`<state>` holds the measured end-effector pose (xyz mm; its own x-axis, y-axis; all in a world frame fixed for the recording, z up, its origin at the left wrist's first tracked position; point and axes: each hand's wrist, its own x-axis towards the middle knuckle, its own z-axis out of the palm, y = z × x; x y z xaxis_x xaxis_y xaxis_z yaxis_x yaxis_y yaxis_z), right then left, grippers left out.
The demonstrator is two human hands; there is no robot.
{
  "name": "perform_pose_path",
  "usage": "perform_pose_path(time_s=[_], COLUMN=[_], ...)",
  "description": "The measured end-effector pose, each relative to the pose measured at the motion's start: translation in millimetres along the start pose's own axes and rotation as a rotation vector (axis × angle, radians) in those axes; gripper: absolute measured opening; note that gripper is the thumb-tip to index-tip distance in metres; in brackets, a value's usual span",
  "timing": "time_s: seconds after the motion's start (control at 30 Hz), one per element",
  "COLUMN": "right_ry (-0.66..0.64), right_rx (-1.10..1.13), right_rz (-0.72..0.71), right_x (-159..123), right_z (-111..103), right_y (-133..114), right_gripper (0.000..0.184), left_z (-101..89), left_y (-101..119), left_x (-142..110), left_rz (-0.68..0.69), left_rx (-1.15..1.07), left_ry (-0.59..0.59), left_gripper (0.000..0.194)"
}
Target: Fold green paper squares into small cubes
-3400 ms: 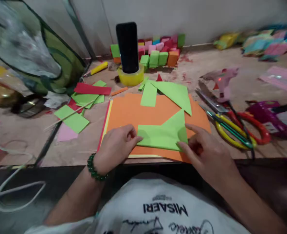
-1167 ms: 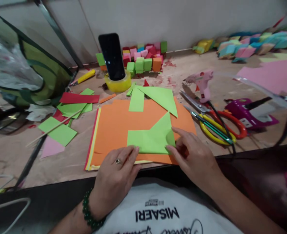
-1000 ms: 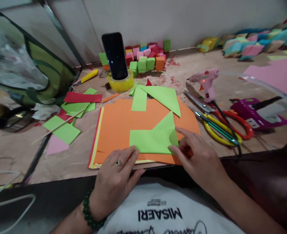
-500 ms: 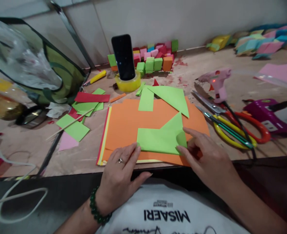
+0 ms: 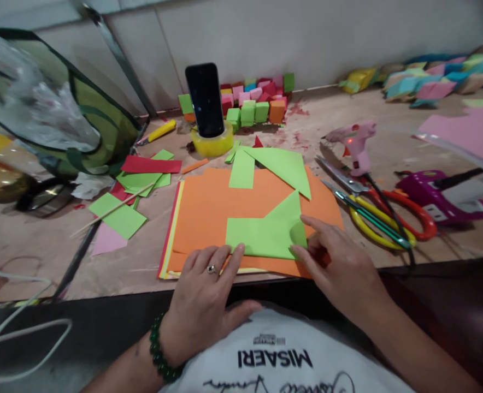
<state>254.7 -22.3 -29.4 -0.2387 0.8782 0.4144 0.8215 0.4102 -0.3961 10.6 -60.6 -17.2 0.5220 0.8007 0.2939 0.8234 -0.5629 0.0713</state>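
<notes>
A green sheet of paper (image 5: 258, 237), folded along its lower edge and with a pointed upper right part, lies on a stack of orange paper (image 5: 200, 202). Fingers stretched flat, my left hand (image 5: 208, 289) rests on the stack, its index fingertip on the sheet's lower edge. At the sheet's right edge, my right hand (image 5: 340, 262) pinches the paper between thumb and index finger, bending it slightly there. Above the sheet lie a green strip (image 5: 242, 169) and a green cut-off piece (image 5: 286, 166).
On the right are scissors (image 5: 424, 218), a green-handled cutter (image 5: 376, 215), a pink glue gun (image 5: 358, 144) and a purple tape dispenser (image 5: 434, 196). A phone (image 5: 204, 101) stands in a tape roll (image 5: 212, 143) before paper cubes (image 5: 247, 113). Paper scraps (image 5: 118, 214) and a green bag (image 5: 114, 117) are left.
My left index finger has shifted slightly right along the sheet's lower edge. My right hand keeps its pinch at the right edge. The whole view has shifted a little.
</notes>
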Motion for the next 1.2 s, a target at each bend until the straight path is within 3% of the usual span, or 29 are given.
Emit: perform_pose_path(time_s=[0.27, 0.5, 0.77, 0.9, 1.07, 1.2], right_ry=[-0.015, 0.018, 0.053, 0.076, -0.154, -0.239], right_rx=[0.024, 0.04, 0.007, -0.143, -0.133, -0.135], right_rz=[0.014, -0.013, -0.082, -0.213, -0.618, -0.619], right_x=[0, -4, -6, -1, 13, 15], right_z=[0, 0, 3, -3, 0, -2], right_y=[-2, -1, 3, -8, -29, -29], right_gripper=[0.04, 0.038, 0.036, 0.026, 0.022, 0.018], left_z=[-2.6, -0.2, 1.3, 0.1, -1.5, -1.2], left_y=[6, 7, 8, 9, 11, 12], left_x=[4, 4, 6, 9, 13, 12], left_rz=[0.012, 0.021, -0.023, -0.016, -0.034, -0.051], left_rx=[0.097, 0.049, 0.054, 0.079, 0.072, 0.078], left_ry=[-0.043, -0.088, -0.114, -0.134, -0.163, -0.168], left_gripper=[0.084, 0.088, 0.077, 0.073, 0.076, 0.077])
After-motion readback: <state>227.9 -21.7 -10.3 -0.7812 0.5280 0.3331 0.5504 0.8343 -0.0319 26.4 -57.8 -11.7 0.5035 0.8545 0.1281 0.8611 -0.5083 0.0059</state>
